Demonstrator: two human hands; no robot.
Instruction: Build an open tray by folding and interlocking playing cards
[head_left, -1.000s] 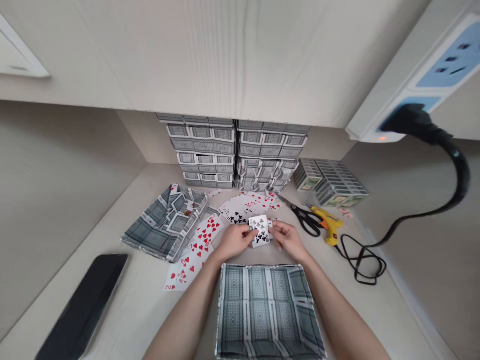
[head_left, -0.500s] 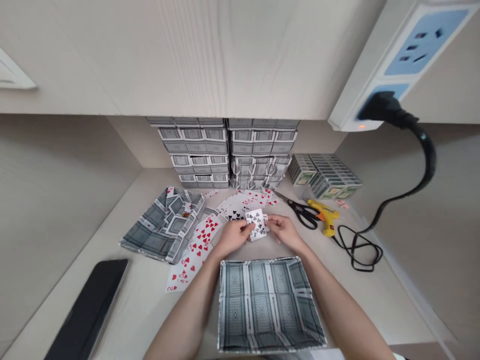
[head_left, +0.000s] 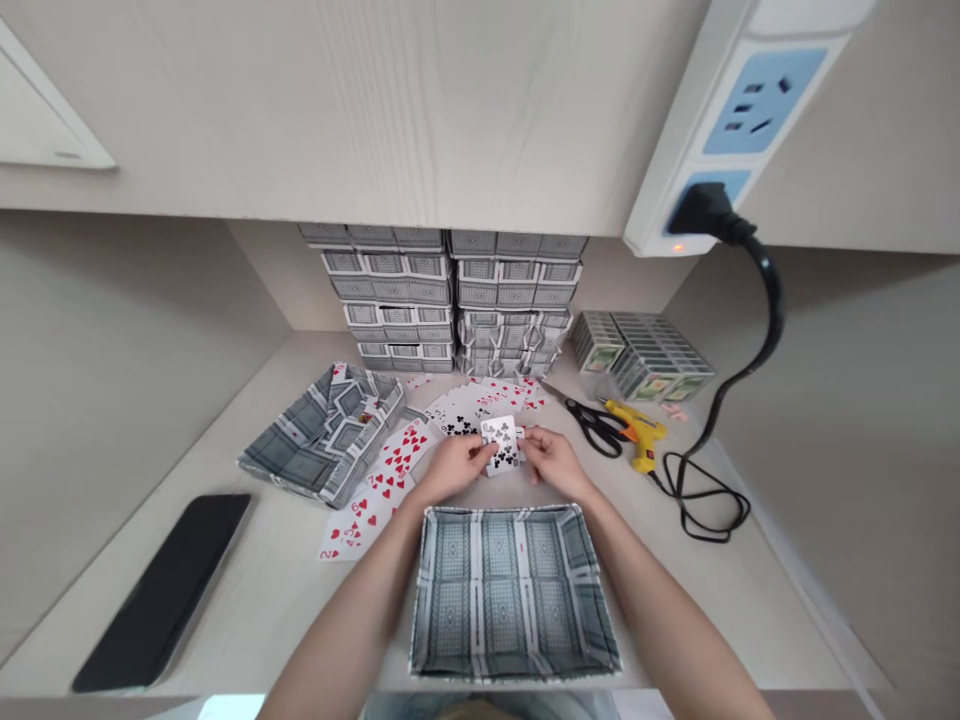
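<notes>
Between my two hands is a ten of clubs playing card [head_left: 502,440], face up, with another card's edge showing behind its right side. My left hand [head_left: 459,466] pinches its left edge. At the right, my right hand [head_left: 553,461] pinches the card edge that sticks out behind. An open box made of grey-backed cards [head_left: 510,590] stands between my forearms at the desk's front edge. Heart cards [head_left: 373,503] lie fanned to the left of my left hand. Beyond my hands, more loose cards [head_left: 487,397] are spread face up.
A second card box [head_left: 300,450] sits at left, above a black phone-like slab [head_left: 166,590]. Stacked card boxes [head_left: 454,300] stand at the back. Right are scissors [head_left: 595,425], a yellow glue gun [head_left: 641,430] with its cord, packed decks [head_left: 652,355] and a power strip [head_left: 720,150].
The view has shifted a little, so more of the desk's front edge shows. Both hands keep their pinch on the cards, which stay in nearly the same place.
</notes>
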